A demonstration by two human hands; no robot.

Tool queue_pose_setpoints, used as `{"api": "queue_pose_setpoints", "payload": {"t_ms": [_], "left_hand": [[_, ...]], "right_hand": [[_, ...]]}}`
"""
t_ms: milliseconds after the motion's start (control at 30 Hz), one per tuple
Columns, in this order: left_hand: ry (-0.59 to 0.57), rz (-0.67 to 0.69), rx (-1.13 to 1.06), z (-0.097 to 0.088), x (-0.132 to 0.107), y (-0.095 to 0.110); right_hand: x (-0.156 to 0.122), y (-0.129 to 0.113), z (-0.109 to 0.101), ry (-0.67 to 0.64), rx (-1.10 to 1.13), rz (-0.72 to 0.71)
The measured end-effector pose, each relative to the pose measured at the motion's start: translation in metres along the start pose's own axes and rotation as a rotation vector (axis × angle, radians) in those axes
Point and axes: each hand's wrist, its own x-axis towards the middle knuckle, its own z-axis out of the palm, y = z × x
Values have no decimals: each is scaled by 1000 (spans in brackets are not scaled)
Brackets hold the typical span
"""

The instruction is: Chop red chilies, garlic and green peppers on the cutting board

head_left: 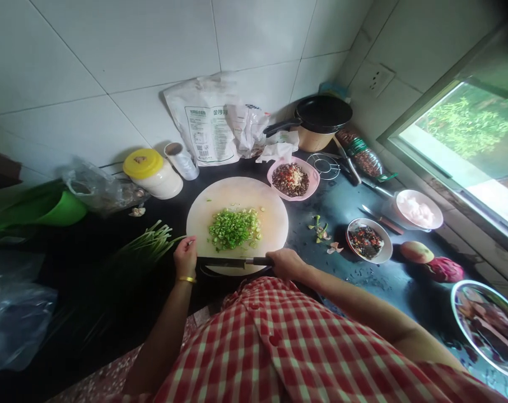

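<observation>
Chopping board (199,207), round, pale, at the centre of the frame, on a dark countertop (333,193). Chopped greens (232,229), one heap, on the middle of the board, with a few loose bits around it. Knife (224,261), dark-bladed, lying level across the near edge of the board, edge of contact unclear. Right hand (288,263), just right of lower centre, fist wrapped around the knife's dark handle. Left hand (185,254), left of centre, fingers curled beside the board's left edge (a yellow bracelet (187,279) circles the wrist); a stalk end meets its fingertips, but whether they grip it or touch the blade one cannot tell. Bunch of green stalks (153,242), left of centre, near that hand, its lower part lost in shadow. Jar (163,184), yellow-lidded, upper left of the board. Pink bowl (313,174), upper right of the board, holding dark diced pieces topped with red and pale bits. Black pan (321,115), upper right of the frame. White bowl (386,252), right of centre, with a dark and red mixture. Dragon fruit (447,270), right side of the frame, beside a yellowish fruit (416,252)
</observation>
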Motion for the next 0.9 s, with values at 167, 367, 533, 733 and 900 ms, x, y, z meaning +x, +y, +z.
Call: {"api": "queue_pose_setpoints", "payload": {"t_ms": [167, 367, 533, 733, 900], "left_hand": [[-10, 22, 42, 30, -1, 2], [97, 171, -160, 71, 38, 16], [52, 172, -186, 80, 47, 16], [74, 232, -163, 80, 39, 28], [123, 181, -187, 79, 68, 26]], "right_hand": [[14, 24, 4, 5, -34, 101], [39, 50, -54, 180, -145, 84], [50, 49, -49, 186, -167, 112], [48, 46, -34, 161, -112, 198], [57, 38, -64, 227, -165, 130]]}}
